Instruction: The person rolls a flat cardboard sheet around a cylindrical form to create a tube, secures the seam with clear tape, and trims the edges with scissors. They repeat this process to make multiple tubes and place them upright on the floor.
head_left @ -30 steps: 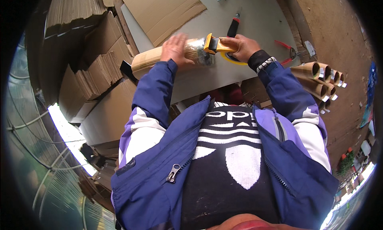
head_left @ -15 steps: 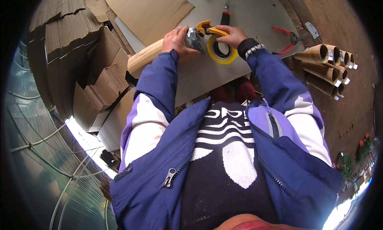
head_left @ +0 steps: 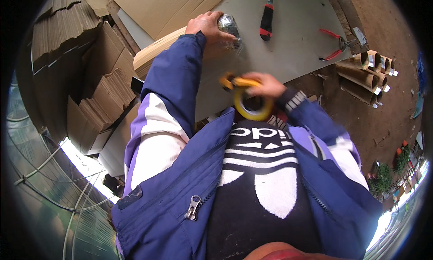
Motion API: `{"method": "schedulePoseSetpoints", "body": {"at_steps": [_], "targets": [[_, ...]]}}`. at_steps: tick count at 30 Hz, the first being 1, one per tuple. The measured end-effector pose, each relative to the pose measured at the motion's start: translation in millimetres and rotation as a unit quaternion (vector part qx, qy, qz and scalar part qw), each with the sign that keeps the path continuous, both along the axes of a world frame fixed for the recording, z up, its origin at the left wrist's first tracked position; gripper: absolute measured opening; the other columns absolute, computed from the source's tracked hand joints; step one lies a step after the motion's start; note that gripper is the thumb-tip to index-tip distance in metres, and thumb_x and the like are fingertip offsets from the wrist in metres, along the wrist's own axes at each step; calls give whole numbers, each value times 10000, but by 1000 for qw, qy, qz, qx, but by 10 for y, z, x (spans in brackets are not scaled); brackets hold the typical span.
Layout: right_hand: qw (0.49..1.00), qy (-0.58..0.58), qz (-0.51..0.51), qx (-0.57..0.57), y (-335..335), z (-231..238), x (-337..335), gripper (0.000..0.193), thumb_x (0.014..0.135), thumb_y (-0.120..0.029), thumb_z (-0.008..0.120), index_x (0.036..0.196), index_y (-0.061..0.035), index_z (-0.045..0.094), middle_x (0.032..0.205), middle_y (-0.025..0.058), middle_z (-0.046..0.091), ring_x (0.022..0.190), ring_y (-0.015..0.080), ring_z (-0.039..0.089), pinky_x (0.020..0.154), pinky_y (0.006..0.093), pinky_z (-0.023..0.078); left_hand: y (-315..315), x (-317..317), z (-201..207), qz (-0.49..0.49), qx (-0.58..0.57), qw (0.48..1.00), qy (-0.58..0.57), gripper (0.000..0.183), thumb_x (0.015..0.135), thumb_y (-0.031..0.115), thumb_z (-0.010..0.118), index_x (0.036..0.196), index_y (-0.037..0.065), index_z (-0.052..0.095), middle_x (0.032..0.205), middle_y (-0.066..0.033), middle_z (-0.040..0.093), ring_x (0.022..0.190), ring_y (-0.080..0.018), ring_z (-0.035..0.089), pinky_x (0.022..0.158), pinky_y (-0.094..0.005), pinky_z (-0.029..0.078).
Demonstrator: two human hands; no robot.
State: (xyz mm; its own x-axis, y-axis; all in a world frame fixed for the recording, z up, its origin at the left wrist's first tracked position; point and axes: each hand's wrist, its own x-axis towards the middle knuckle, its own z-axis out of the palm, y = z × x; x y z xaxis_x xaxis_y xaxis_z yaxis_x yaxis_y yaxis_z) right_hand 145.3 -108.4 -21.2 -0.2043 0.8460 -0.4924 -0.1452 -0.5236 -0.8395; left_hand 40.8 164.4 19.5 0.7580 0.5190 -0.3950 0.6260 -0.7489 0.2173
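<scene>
Tape dispenser, clamped in right hand, is being withdrawn from left hand, clamped on cardboard roll — taping seemingly being paused.

On my remote feed I saw a black-and-red-handled tool and red-handled cutters lying apart on the grey table, a cardboard sheet across its far left, stacked cardboard further left, translucent sheeting lower left, and green plants lower right.

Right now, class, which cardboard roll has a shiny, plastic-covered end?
The roll under the left hand: its end wears shiny plastic, while the stacked rolls at right show open ends.
</scene>
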Motion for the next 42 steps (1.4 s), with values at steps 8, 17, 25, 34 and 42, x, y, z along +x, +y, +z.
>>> {"method": "schedulePoseSetpoints", "body": {"at_steps": [8, 17, 25, 34, 42], "targets": [[894, -301, 298, 145, 590, 410, -348, 559, 731, -216, 680, 1289, -204, 656, 1040, 182, 718, 965, 355, 690, 869, 443, 547, -803, -701, -39, -12, 83, 977, -199, 995, 624, 649, 804, 1396, 101, 500, 1273, -103, 524, 1213, -317, 462, 1080, -471, 331], [991, -46, 43, 116, 133, 1200, 743, 684, 697, 11, 753, 1355, -119, 617, 1270, 127, 655, 1152, 278, 637, 1042, 355, 480, -1741, -1463, -20, 127, 12, 987, -100, 1223, 500, 568, 906, 1460, 33, 368, 1484, -163, 400, 1429, -347, 318, 1198, -536, 186], [671, -498, 493, 243, 1277, 1578, -105, 475, 752, -233, 732, 1225, -267, 692, 931, 83, 733, 871, 300, 718, 763, 408, 581, -2096, -1551, -97, 194, 50, 974, -109, 1154, 517, 468, 926, 1441, 61, 366, 1493, -138, 398, 1429, -320, 334, 1208, -494, 205], [722, -533, 385, 217, 576, 1367, 782, 448, 787, -261, 748, 1223, -334, 679, 902, 88, 697, 809, 299, 706, 698, 431, 570, -2049, -1464, 5, 170, 73, 978, -98, 1151, 587, 547, 880, 1512, 129, 336, 1538, -92, 377, 1452, -283, 311, 1189, -546, 207], [916, -331, 202, 105, 651, 389, 1089, 568, 804, -219, 759, 1356, -209, 625, 1300, 90, 668, 1120, 301, 668, 943, 353, 522, -1510, -997, 153, 71, 23, 997, 28, 1129, 611, 594, 841, 1519, 129, 357, 1572, -142, 344, 1502, -313, 231, 1212, -539, 152]]}}
